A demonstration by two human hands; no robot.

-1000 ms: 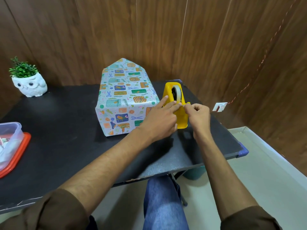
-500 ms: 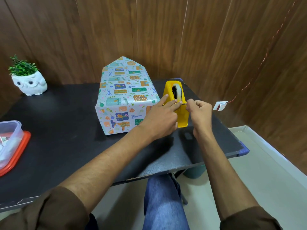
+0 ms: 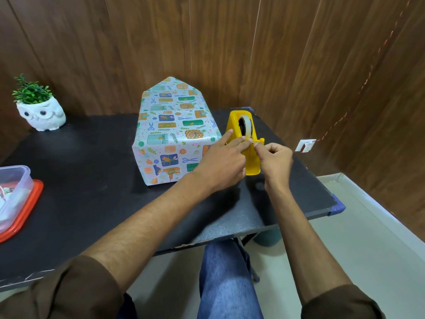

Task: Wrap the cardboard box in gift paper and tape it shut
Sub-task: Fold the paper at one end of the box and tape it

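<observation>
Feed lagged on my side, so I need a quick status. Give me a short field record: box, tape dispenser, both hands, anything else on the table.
box: wrapped box on the black table; near end folded shut, far flap standing up in a point
dispenser: yellow tape dispenser right of the box, tape roll loaded
left hand: left hand, fingers straight, resting on the dispenser
right hand: right hand, pinching the tape end at the cutter
others: owl planter far left; plastic container at left edge
</observation>
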